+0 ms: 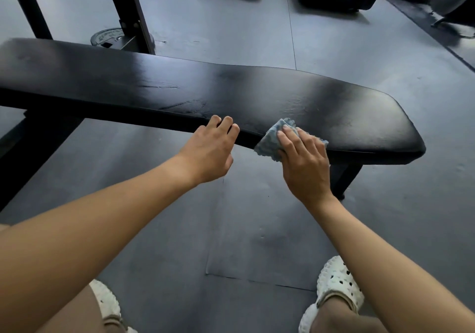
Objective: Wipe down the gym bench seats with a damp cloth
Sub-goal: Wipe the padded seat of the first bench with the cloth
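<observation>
Right hand (303,160) is flat on the blue cloth (269,141), pressing it onto the bench's (180,86) near edge, close to the right end. The bench runs left to right, so most unwiped pad lies off to the left. Left hand (208,152) is just beside the cloth, fingers curled on the edge, bracing I guess. No containers around.

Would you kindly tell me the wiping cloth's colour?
The fluffy cloth is light blue, clearest in the head view.
</observation>
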A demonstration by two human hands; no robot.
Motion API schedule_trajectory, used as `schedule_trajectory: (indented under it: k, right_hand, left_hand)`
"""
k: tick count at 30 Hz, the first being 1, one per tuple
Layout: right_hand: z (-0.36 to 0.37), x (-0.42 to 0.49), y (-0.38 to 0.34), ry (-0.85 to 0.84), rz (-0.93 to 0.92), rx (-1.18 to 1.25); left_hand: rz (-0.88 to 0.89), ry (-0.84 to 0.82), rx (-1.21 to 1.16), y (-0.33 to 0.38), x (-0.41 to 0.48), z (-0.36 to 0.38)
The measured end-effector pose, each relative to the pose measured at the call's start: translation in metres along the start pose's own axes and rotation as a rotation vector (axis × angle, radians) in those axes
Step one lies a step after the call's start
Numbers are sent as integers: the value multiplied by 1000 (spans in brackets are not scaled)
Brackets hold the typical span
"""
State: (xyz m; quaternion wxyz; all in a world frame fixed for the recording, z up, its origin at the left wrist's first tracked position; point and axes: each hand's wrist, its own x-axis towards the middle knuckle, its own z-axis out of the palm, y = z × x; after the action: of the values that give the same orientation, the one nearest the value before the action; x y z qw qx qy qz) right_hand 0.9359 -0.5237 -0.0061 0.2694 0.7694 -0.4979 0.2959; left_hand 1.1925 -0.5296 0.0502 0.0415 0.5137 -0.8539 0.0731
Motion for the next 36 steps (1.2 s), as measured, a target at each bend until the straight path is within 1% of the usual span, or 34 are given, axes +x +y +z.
schedule_trajectory:
  k: [3, 7, 9, 12, 14, 16, 18, 21, 24, 25, 27, 29, 32, 34, 36]
  right_hand:
    - [4, -9, -11, 122, 111, -69]
    - [16, 5, -34, 156, 126, -60]
    - [21, 20, -50, 125, 117, -31]
    - [26, 43, -72, 8, 63, 56]
    - [25, 53, -72, -36, 19, 122]
    - [22, 56, -62, -35, 12, 165]
    - [21, 49, -52, 22, 61, 153]
    - [24, 35, -48, 134, 204, 72]
    - [28, 42, -59, 143, 301, 47]
    - [29, 50, -65, 122, 322, 65]
    - [29, 68, -81, 12, 312, 126]
    - [29, 89, -99, -133, 234, 204]
    - [32, 115, -119, -327, 44, 283]
    - [34, 124, -126, -357, -46, 301]
    - [32, 123, -123, -308, -40, 309]
  left_hand:
    - [6, 2, -6, -4, -2, -1]
    - [23, 10, -23, -10, -9, -1]
    - [34, 12, -21, -14, -13, -1]
    - [32, 25, -10, -21, -15, 0]
    - [3, 36, 1, -26, -17, 1]
    - [-36, 36, 19, -33, -18, 2]
    - [-75, 21, 38, -40, -19, 2]
    - [-131, -4, 65, -49, -21, 2]
    - [-214, -5, 80, -58, -25, -1]
    - [-246, -10, 78, -62, -27, -2]
    - [-310, -25, 69, -69, -30, -3]
    - [-366, -29, 62, -76, -33, -3]
    - [-427, -52, 48, -87, -39, -1]
    - [-426, -81, 44, -94, -44, 2]
    - [-390, -96, 65, -99, -46, 3]
